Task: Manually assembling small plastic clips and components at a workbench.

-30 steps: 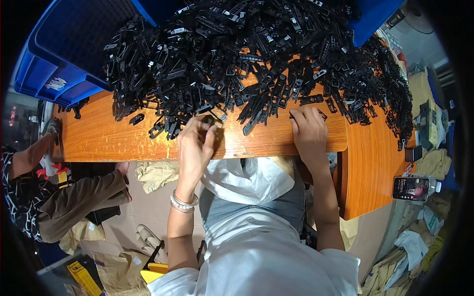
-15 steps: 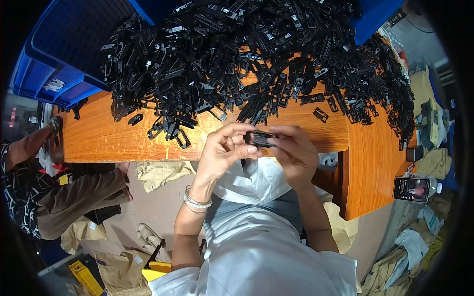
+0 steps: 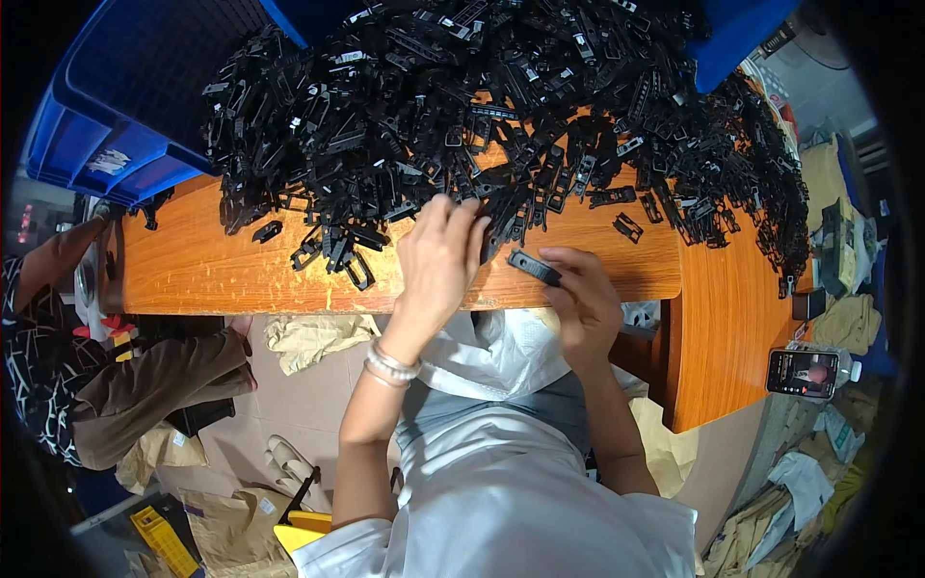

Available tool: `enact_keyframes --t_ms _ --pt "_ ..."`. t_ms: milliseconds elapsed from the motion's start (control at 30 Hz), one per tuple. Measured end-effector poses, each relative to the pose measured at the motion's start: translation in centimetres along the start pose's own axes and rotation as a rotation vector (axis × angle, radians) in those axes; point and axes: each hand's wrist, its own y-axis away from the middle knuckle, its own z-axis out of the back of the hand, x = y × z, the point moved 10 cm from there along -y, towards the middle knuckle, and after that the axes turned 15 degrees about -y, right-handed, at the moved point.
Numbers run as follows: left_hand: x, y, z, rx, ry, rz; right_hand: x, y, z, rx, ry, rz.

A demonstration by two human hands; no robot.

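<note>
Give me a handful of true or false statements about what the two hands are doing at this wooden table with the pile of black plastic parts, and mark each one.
1. The right hand holds a black plastic part. True.
2. The left hand rests in the lap. False: it reaches up to the edge of the pile of black parts on the table.
3. A bracelet is on the left wrist. True.
4. The crate behind the pile is red. False: it is blue.
5. A phone lies to the person's right, with its screen lit. True.
6. The table top is bare metal. False: it is orange-brown wood.
</note>
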Motion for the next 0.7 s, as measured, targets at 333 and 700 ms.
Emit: enact_keyframes --t_ms 333,700 --pt "1.9 0.8 1.4 -0.073 0.597 0.357 -5.1 1.5 3.2 -0.367 -0.318 -0.392" --pt "2.6 3.5 -2.7 0.233 1.162 0.626 -5.4 0.4 1.4 -0.284 -0.378 -0.475"
